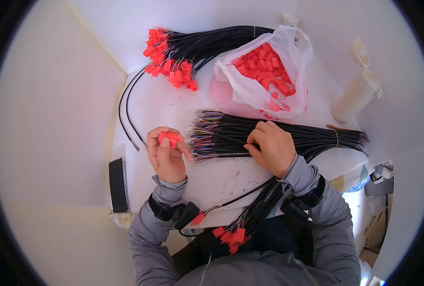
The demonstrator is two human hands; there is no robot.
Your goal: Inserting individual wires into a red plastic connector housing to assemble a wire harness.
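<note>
Red plastic connector housings rest in my left hand, held between the thumb and curled fingers; I cannot tell exactly how many. A thick bundle of black cables lies across the table, its stripped ends with thin coloured wires pointing toward my left hand. Over the front side of this bundle, my right hand has its thumb and index finger closed on a black cable. Black cables fitted with red connectors hang over the table's front edge at my lap.
An open white plastic bag full of loose red housings stands behind the bundle. Another black cable bundle with red connectors lies at the back. A dark phone-like slab sits at the left edge, a lidded cream container at the right.
</note>
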